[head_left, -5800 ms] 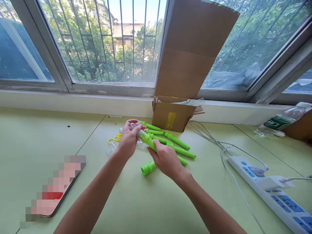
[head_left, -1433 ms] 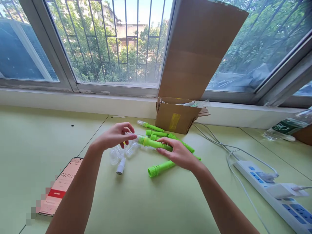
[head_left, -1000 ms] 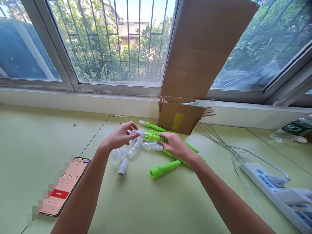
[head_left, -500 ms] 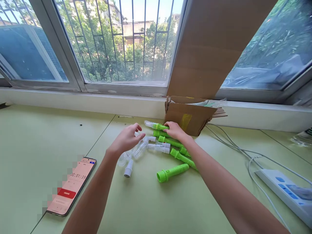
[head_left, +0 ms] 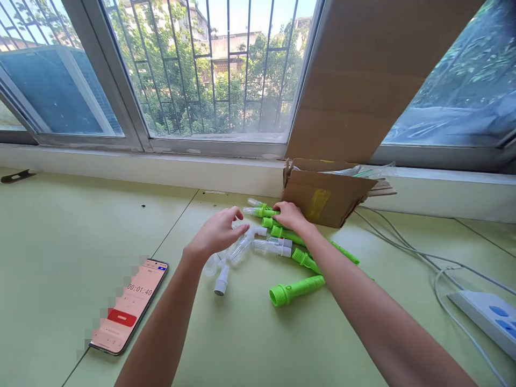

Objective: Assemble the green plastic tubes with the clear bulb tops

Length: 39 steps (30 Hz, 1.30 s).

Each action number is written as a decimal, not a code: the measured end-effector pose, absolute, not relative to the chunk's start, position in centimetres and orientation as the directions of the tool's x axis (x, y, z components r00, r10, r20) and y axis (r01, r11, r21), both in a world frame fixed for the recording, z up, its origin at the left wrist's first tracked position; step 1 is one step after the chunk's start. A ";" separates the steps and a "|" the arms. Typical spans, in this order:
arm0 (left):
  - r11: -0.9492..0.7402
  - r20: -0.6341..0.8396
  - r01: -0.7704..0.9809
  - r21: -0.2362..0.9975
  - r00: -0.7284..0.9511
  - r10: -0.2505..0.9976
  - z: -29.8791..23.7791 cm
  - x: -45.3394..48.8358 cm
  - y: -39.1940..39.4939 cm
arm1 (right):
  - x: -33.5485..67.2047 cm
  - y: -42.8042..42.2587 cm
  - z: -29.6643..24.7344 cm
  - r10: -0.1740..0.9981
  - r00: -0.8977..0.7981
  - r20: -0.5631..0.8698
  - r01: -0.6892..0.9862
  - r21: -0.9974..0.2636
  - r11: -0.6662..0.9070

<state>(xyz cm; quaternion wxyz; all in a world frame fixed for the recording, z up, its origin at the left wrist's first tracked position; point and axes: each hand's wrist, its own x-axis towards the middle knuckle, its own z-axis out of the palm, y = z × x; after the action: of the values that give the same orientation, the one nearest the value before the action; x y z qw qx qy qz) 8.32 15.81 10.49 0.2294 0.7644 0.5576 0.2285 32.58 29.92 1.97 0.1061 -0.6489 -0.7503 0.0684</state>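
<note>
Pinching a green tube, right grip sits beside box edge; left grip spread.

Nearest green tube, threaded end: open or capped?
Open: the nearest green tube shows a bare round mouth, whereas the tube at the right hand has a clear cap.

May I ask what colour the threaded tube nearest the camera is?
The tube is bright green, in the head view.
</note>
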 end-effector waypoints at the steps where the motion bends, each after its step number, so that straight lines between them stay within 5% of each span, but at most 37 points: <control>1: -0.269 0.089 0.749 0.606 0.273 0.958 10.5 8.2 15.8 | 32.4 29.9 2.0 0.988 -0.133 0.073 0.961 -0.234 0.147; 10: -0.246 0.085 0.766 0.595 0.244 0.966 11.1 7.4 15.7 | 32.2 29.0 1.8 0.983 -0.130 0.127 0.959 -0.234 0.157; 19: -0.209 0.059 0.785 0.583 0.216 0.975 11.1 6.3 15.9 | 33.2 26.5 2.0 0.972 -0.117 0.204 0.911 -0.367 0.187; 39: -0.077 -0.207 0.912 0.402 0.172 0.963 8.1 7.2 17.0 | 36.8 20.6 0.7 0.988 -0.109 0.108 0.887 -0.438 0.146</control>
<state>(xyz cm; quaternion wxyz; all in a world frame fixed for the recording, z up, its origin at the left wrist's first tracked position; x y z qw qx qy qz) 7.20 16.95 8.14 0.2256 0.7316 0.6409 0.0562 36.84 20.62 0.73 0.1898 -0.6399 -0.7327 0.1333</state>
